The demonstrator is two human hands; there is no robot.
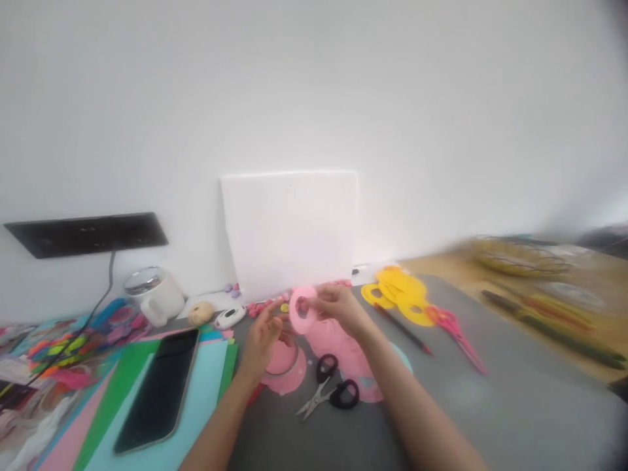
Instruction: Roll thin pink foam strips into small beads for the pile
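A pink paper ring (296,319) is held up above the desk, its hole facing me. My right hand (341,310) pinches its right side between thumb and fingers. Close to the ring's left edge is my left hand (262,341), fingers half bent and apart; whether the tips touch the paper I cannot tell. Beneath my left hand lies a round pink piece (289,378) with a ring-shaped object on it. More pink paper pieces (338,347) spread under my right hand. Black-handled scissors (321,394) lie with blades spread between my forearms.
Right of my hands are yellow paper rings (402,288), a dark pencil (405,330) and pink scissors (458,337). On the left, a phone (159,392) rests on coloured paper sheets (216,373), near a white mug (161,297). A white board (292,229) leans against the wall.
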